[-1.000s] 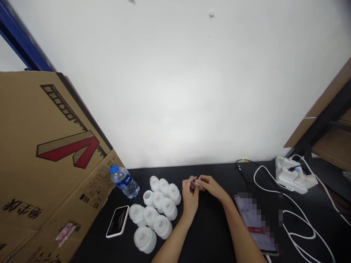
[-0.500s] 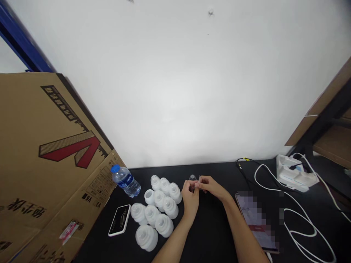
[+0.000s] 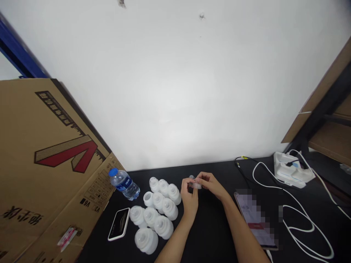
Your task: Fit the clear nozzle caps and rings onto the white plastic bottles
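Both hands meet above the black table, right of a cluster of baby bottles (image 3: 150, 216). My left hand (image 3: 189, 195) is closed on a baby bottle nipple (image 3: 192, 178), clear and small, with a translucent ring-like edge showing between the fingers. My right hand (image 3: 208, 182) pinches the same piece from the other side with thumb and fingertips. Fingers hide part of it. The white bottles stand upright in rows, most topped with clear nipples. One open-mouthed white bottle (image 3: 148, 197) shows no nipple.
A blue-capped water bottle (image 3: 124, 183) and a white-framed device (image 3: 119, 224) lie left, beside a large cardboard box (image 3: 55, 190). Right are a phone (image 3: 255, 223), white cables (image 3: 297, 208) and a white multi-slot charger (image 3: 293, 169). A white wall (image 3: 175, 91) rises behind.
The piece in my hands has turned, and its translucent rim now faces more toward me. My right fingers have shifted on it. The camera view has moved slightly.
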Available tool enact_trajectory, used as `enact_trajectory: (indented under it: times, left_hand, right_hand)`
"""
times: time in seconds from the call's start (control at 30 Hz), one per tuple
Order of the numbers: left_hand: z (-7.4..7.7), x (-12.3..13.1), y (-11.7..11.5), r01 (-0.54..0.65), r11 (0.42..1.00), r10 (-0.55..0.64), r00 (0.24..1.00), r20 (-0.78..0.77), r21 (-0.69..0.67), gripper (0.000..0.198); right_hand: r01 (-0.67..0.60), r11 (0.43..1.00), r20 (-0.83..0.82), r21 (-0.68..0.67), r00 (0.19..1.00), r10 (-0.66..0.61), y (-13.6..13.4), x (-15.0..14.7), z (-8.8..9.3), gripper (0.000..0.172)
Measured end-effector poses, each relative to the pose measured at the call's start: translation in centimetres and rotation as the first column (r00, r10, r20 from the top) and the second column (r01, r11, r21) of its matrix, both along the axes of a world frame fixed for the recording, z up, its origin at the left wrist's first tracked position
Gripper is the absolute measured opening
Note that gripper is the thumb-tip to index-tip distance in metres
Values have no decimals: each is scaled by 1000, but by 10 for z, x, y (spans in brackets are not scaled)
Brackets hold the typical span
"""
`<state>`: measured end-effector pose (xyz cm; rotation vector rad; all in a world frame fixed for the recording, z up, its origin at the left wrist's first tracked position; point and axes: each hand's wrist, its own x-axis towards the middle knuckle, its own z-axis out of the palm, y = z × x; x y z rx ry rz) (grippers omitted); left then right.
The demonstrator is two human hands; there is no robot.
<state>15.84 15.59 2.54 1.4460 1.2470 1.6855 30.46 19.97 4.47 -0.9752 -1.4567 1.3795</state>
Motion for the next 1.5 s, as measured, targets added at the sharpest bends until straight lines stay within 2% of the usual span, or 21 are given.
enact_trajectory:
  times: [0.23, 0.57, 0.73, 0.87, 0.93, 1.1, 1.3, 1.4, 1.5]
  left_hand:
    - [1, -2, -1, 14, 999, -12, 997, -74, 30, 19]
    - [-4, -9, 4, 100, 994, -96, 989, -110, 35, 25]
    - [-8, -5, 3, 190, 981, -190, 982, 7, -45, 28]
    - [-6, 0, 3, 309, 948, -292, 940, 176, -76, 32]
    - [-5, 2, 3, 317, 944, -293, 933, 209, -94, 33]
    - [-6, 2, 4, 181, 975, -163, 977, 140, -127, 34]
    - [-2, 1, 3, 117, 991, -115, 992, 46, -58, 30]
    - [-1, 0, 2, -32, 999, 36, 993, -114, 38, 30]
    - [-8, -2, 5, -149, 986, 162, 954, -251, 71, 50]
  right_hand:
    - [73, 995, -166, -71, 982, -84, 0, -12, -1, 52]
    - [4, 967, -297, -256, 951, -82, 2, -18, -7, 56]
    - [1, 958, -308, -287, 947, -94, 1, -19, -7, 55]
    - [54, 956, -323, -287, 934, -150, 1, -17, -3, 56]
    - [89, 954, -327, -286, 927, -184, 2, -17, -2, 56]
    - [143, 947, -334, -287, 912, -239, 3, -22, -3, 55]
    - [193, 942, -357, -276, 889, -286, 6, -25, -5, 54]
    - [297, 917, -396, -266, 834, -385, 12, -19, -8, 54]
    - [413, 865, -425, -286, 754, -501, 19, -9, -14, 56]
